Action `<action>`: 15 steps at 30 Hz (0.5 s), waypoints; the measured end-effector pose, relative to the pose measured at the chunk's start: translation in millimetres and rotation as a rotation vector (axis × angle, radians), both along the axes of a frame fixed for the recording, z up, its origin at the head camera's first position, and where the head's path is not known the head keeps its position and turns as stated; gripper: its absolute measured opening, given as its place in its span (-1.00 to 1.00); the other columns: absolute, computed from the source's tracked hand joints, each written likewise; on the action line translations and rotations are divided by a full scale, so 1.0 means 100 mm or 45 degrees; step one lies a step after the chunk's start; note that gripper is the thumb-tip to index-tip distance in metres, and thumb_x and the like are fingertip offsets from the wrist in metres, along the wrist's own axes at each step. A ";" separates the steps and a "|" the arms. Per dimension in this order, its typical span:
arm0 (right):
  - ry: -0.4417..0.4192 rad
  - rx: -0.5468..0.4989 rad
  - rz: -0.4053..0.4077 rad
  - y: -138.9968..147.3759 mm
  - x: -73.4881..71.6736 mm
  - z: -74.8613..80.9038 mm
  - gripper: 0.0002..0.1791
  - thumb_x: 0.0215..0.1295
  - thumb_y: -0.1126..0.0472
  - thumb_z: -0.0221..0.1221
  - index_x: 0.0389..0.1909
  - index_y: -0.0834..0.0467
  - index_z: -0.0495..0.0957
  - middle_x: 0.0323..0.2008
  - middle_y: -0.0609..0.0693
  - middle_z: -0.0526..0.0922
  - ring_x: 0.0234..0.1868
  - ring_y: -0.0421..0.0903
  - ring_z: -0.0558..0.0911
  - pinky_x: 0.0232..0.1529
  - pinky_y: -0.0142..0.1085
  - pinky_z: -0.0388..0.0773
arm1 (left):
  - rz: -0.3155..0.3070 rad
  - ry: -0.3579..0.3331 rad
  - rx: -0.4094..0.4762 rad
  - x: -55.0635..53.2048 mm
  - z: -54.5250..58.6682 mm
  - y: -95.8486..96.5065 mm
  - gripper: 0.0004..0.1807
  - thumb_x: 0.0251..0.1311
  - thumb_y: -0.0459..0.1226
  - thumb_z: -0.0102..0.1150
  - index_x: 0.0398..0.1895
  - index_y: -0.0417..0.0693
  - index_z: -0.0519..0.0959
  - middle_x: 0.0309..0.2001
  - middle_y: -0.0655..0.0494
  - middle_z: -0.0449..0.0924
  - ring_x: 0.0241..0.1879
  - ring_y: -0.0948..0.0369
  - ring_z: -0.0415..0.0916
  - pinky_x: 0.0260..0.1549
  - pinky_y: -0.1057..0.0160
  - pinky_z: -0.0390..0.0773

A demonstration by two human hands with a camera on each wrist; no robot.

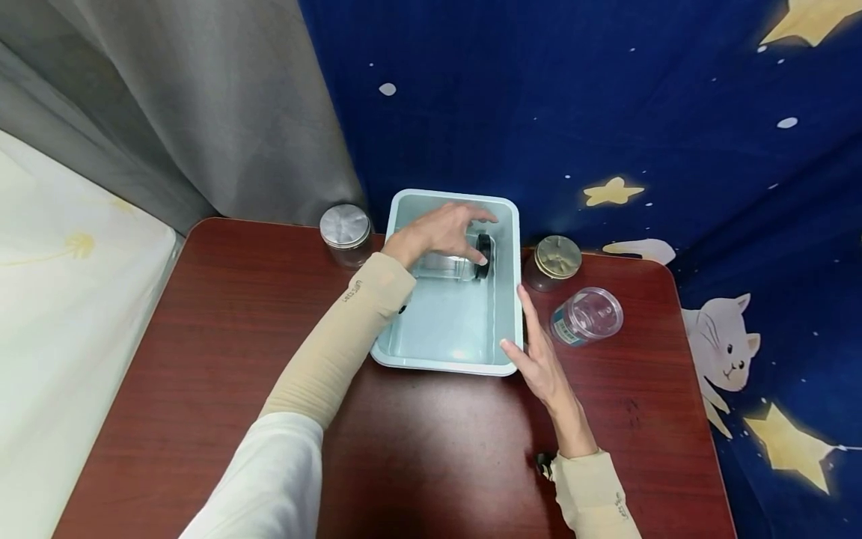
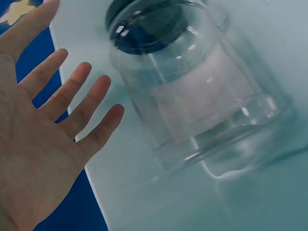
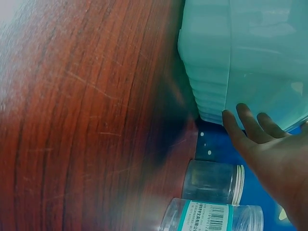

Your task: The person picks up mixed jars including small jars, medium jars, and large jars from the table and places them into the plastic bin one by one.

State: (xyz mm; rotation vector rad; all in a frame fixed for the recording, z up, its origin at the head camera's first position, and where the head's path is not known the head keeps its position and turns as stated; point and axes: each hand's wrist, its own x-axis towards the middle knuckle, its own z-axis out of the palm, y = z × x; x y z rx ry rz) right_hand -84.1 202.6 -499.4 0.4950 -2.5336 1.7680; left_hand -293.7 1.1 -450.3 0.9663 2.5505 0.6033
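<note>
A clear jar with a black lid lies on its side inside the light blue bin. Over the jar is my left hand, its fingers spread; the left wrist view shows the hand beside the clear jar with a gap between them. My right hand is at the bin's right wall, thumb by the rim. Seen from the right wrist, its fingertips lie straight against the outside of the bin.
Left of the bin stands a silver-lidded jar. To its right are a gold-lidded jar and a clear labelled jar. The brown table backs onto a blue curtain and a grey one.
</note>
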 end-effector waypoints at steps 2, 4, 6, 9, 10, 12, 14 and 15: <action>-0.011 -0.001 0.000 0.01 0.00 0.01 -0.12 0.26 0.38 0.09 0.56 0.30 -0.10 0.54 0.23 0.00 0.48 -0.21 0.08 0.40 -0.42 -0.06 | -0.015 -0.012 0.028 0.00 0.03 0.01 -0.12 0.02 0.10 0.47 0.43 0.18 0.36 0.37 0.13 0.39 0.32 0.15 0.34 0.26 0.17 0.33; -0.021 -0.003 0.001 0.01 0.00 0.01 -0.11 0.26 0.39 0.09 0.56 0.29 -0.11 0.54 0.22 0.00 0.47 -0.21 0.09 0.40 -0.42 -0.05 | -0.024 -0.009 0.044 0.01 0.04 0.03 -0.12 0.02 0.10 0.47 0.44 0.17 0.36 0.35 0.12 0.41 0.29 0.14 0.39 0.22 0.17 0.37; -0.027 -0.006 0.003 0.01 0.00 0.01 -0.11 0.27 0.39 0.09 0.56 0.28 -0.11 0.54 0.21 -0.01 0.47 -0.21 0.09 0.40 -0.42 -0.05 | -0.030 -0.008 0.053 0.01 0.03 0.03 -0.12 0.02 0.10 0.47 0.44 0.15 0.35 0.35 0.13 0.41 0.26 0.13 0.42 0.18 0.17 0.40; -0.031 -0.011 0.006 0.01 0.00 0.00 -0.11 0.27 0.39 0.09 0.56 0.28 -0.11 0.55 0.20 -0.02 0.48 -0.22 0.08 0.40 -0.41 -0.05 | -0.033 -0.004 0.068 0.01 0.02 0.04 -0.13 0.02 0.07 0.48 0.43 0.13 0.37 0.34 0.14 0.42 0.23 0.12 0.44 0.15 0.17 0.43; -0.031 -0.014 0.008 0.01 0.00 0.00 -0.11 0.27 0.39 0.09 0.56 0.28 -0.12 0.55 0.20 -0.02 0.48 -0.22 0.08 0.40 -0.41 -0.05 | -0.029 -0.005 0.074 0.01 0.02 0.04 -0.13 0.02 0.07 0.48 0.43 0.13 0.37 0.34 0.14 0.42 0.23 0.12 0.45 0.15 0.17 0.43; -0.031 -0.022 0.011 0.02 0.00 0.00 -0.12 0.28 0.40 0.09 0.56 0.28 -0.12 0.55 0.19 -0.02 0.48 -0.23 0.07 0.41 -0.41 -0.06 | -0.019 -0.004 0.085 0.02 0.02 0.04 -0.14 0.02 0.06 0.48 0.42 0.13 0.38 0.35 0.15 0.41 0.22 0.13 0.46 0.14 0.17 0.44; -0.030 -0.033 0.011 0.02 -0.01 0.00 -0.12 0.28 0.40 0.09 0.56 0.29 -0.12 0.55 0.20 -0.03 0.48 -0.23 0.07 0.41 -0.41 -0.06 | -0.006 -0.005 0.095 0.02 0.04 0.04 -0.15 0.02 0.07 0.48 0.42 0.16 0.38 0.35 0.16 0.40 0.22 0.14 0.46 0.14 0.17 0.44; -0.031 -0.041 0.012 0.02 -0.01 0.00 -0.12 0.27 0.40 0.09 0.56 0.29 -0.12 0.55 0.20 -0.02 0.47 -0.24 0.08 0.40 -0.42 -0.05 | 0.003 -0.007 0.100 0.03 0.05 0.04 -0.16 0.03 0.07 0.47 0.42 0.17 0.39 0.36 0.18 0.39 0.22 0.15 0.46 0.13 0.18 0.45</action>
